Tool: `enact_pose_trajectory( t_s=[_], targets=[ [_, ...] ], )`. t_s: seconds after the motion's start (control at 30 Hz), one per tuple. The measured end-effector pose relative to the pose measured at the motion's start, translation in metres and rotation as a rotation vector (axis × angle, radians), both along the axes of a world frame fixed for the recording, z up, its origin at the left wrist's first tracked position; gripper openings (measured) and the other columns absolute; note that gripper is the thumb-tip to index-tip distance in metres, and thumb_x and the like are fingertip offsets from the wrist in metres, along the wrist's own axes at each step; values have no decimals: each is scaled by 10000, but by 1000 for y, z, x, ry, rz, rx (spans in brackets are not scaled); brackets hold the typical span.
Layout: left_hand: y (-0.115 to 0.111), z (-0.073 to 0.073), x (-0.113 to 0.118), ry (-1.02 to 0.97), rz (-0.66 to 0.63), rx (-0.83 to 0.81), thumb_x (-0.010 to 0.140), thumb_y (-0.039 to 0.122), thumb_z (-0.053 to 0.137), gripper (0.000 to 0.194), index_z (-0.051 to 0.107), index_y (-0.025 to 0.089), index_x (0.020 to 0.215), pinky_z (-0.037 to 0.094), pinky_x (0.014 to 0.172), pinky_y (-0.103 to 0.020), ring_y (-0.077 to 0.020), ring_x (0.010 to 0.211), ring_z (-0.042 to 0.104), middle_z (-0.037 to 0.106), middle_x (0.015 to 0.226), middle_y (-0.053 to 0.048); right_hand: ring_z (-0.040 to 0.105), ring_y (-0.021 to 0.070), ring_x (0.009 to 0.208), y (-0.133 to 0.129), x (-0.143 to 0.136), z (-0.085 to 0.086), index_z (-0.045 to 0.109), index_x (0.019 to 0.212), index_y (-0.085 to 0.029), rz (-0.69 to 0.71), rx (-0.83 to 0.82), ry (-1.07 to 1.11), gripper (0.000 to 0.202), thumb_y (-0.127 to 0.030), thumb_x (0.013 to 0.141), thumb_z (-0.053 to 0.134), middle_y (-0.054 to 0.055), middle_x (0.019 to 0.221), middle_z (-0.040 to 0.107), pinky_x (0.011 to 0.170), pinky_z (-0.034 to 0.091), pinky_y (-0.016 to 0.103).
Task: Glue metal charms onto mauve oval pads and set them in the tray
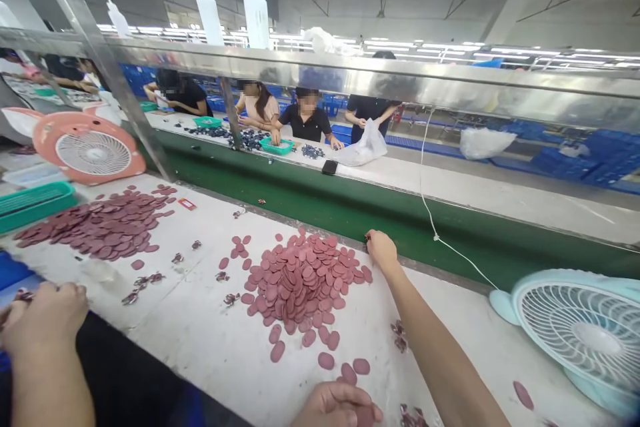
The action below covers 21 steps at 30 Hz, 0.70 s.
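- The person's left hand (325, 407) is at the near edge, in the middle. Its fingers are curled, and the thumb and fingers pinch a pink oval (366, 416).
- The right hand (383, 252) reaches to the far edge of the white table (190, 340). Its fingers are bent in. A small dark bit (367, 239) shows at the tips, but one cannot tell if they pinch it.
- A big heap of pink ovals (300, 280) sits between the two hands, a little to the left. A few loose ones lie just by the left hand.
- Crumpled dark scraps (399, 335) lie by the right arm, and more are left of the heap.
- Far left is another heap (110, 223), with a pink fan (90, 147) behind it.
- A co-worker's hand (47, 317) is at the near left.
- A pale blue fan (575, 340) stands on the right.
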<state>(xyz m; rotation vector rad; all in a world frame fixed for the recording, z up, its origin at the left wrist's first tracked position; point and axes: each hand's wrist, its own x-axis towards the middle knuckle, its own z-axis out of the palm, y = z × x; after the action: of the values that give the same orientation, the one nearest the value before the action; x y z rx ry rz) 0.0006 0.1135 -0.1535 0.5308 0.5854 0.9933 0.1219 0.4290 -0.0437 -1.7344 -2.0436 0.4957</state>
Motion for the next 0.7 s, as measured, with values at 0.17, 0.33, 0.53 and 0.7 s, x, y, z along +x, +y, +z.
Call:
enact_pose_trajectory(
  t_s=[0.17, 0.33, 0.53, 0.7],
  targets=[
    [-5, -2, 5, -68, -60, -73, 691, 388, 898, 391, 793, 187, 1009, 484, 556, -181, -146, 716, 737, 791, 1080, -146, 659, 198, 963, -36, 45, 2, 673, 1058, -165, -71, -53, -5, 218, -361, 968, 641, 60, 1086, 688, 878, 553, 411],
    [-9, 11, 3, -62, -64, -92, 729, 389, 870, 372, 786, 187, 1031, 532, 557, -205, -159, 741, 722, 777, 1108, -137, 612, 161, 700, -125, 97, 1, 701, 866, -206, -80, -145, 118, 56, -231, 818, 690, 23, 863, 715, 721, 491, 322],
    [-10, 30, 0, 20, -13, -155, 732, 414, 864, 363, 797, 189, 1010, 531, 581, -216, -188, 798, 723, 781, 1075, -134, 572, 168, 657, -252, 124, -18, 672, 1001, -207, -260, -150, 518, 277, -453, 951, 556, 18, 750, 634, 657, 497, 308],
    [-9, 34, -3, 15, 37, -277, 763, 348, 853, 337, 791, 187, 1053, 535, 612, -205, -203, 865, 740, 781, 1128, -154, 438, 52, 504, -341, 145, -61, 577, 1217, -213, -337, -420, 2087, 390, -407, 904, 702, -29, 800, 549, 402, 371, 147]
  ],
)
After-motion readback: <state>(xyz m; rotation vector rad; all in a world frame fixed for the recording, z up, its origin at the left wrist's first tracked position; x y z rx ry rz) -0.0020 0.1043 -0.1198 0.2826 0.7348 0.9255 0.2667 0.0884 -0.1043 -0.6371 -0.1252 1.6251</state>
